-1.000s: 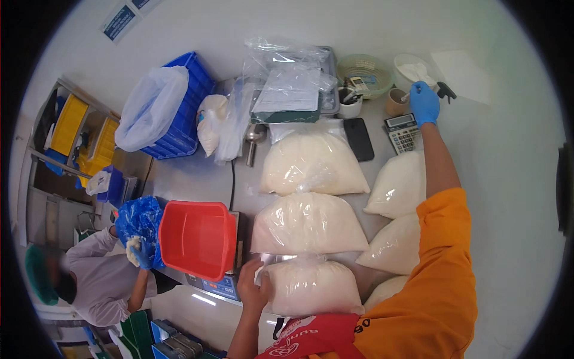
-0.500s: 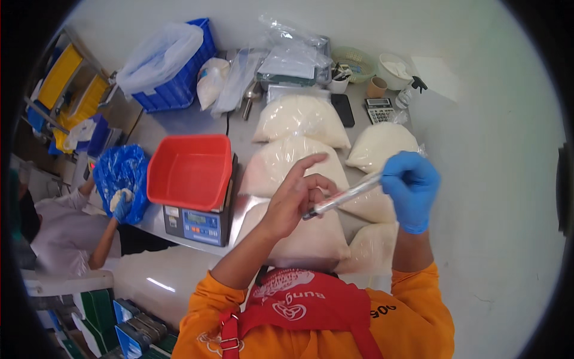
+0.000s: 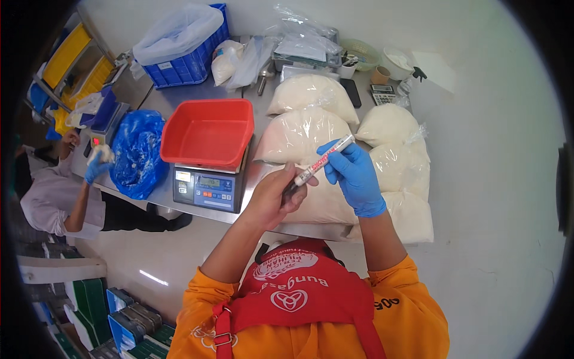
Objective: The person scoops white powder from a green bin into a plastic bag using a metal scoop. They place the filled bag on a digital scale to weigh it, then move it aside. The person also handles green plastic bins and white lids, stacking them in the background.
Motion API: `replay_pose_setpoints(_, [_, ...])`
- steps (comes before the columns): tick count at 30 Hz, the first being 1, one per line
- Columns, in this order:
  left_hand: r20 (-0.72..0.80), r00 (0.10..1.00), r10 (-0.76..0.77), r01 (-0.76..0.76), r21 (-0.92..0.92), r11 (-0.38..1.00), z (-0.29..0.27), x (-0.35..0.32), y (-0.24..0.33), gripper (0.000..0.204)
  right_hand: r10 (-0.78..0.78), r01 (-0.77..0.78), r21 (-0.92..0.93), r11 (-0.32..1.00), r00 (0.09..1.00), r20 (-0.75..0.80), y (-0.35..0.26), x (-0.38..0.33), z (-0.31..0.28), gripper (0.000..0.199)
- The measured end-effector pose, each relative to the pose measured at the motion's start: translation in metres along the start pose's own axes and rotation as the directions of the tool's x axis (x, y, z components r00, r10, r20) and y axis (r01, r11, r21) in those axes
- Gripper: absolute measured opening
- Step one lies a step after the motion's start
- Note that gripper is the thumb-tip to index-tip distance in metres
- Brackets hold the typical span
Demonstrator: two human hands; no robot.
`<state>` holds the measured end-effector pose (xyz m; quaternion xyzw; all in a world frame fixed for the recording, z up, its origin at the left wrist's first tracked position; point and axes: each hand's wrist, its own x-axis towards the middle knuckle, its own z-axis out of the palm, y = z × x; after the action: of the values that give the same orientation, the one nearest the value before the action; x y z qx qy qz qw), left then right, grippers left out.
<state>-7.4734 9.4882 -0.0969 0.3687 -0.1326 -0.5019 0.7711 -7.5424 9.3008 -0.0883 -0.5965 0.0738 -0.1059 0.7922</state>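
Observation:
A white marker pen [image 3: 324, 160] with red print slants between my two hands, its dark lower end by my left palm. My bare left hand [image 3: 276, 196] is closed around that lower end. Blue-gloved, my right hand [image 3: 359, 182] pinches the barrel further up. Below and beyond my hands lie several clear plastic bags of off-white powder; the closest bag [image 3: 323, 203] is partly covered by my hands. More such bags are stacked on the right, among them a front one [image 3: 409, 218].
Left of the bags, a red tray [image 3: 206, 131] sits on a digital scale [image 3: 206, 190]. Beside it lies a blue plastic bag [image 3: 139, 158], where a co-worker's gloved hand [image 3: 98, 166] holds something whitish. A blue crate [image 3: 185, 69], calculator [image 3: 382, 94] and spray bottle [image 3: 405, 87] stand behind.
My left hand's stretched fingers have closed on the pen's lower end. My right hand has come left and grips further along the barrel. The co-worker's gloved hand has left the blue bag.

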Motion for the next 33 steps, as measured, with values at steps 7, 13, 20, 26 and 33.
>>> replay_pose_setpoints(7, [0.145,0.66,0.737,-0.331,0.937,0.112,-0.015,-0.025,-0.005,0.015,-0.09,0.078,0.122,0.989,0.992,0.09,0.007,-0.015,0.019,0.024])
replay_pose_setpoints(13, [0.234,0.522,0.82,-0.283,0.955,-0.093,-0.018,-0.039,0.003,0.032,-0.115,0.106,0.079,0.991,0.986,0.122,0.016,-0.023,0.026,0.025])
replay_pose_setpoints(20, [0.383,0.683,0.622,-0.33,0.921,-0.206,-0.018,-0.037,-0.006,0.017,-0.08,0.078,0.04,0.996,0.996,0.049,0.038,-0.029,0.03,0.018])
replay_pose_setpoints(26, [0.281,0.928,-0.246,0.194,0.2,0.96,-0.036,-0.033,-0.055,0.029,-0.499,0.507,0.067,0.859,0.86,-0.107,0.039,-0.031,0.026,0.044])
replay_pose_setpoints(33, [-0.043,0.886,0.461,-0.098,0.956,0.277,-0.117,-0.042,-0.02,0.022,-0.33,0.403,0.312,0.86,0.907,-0.262,-0.026,-0.033,-0.038,0.05])
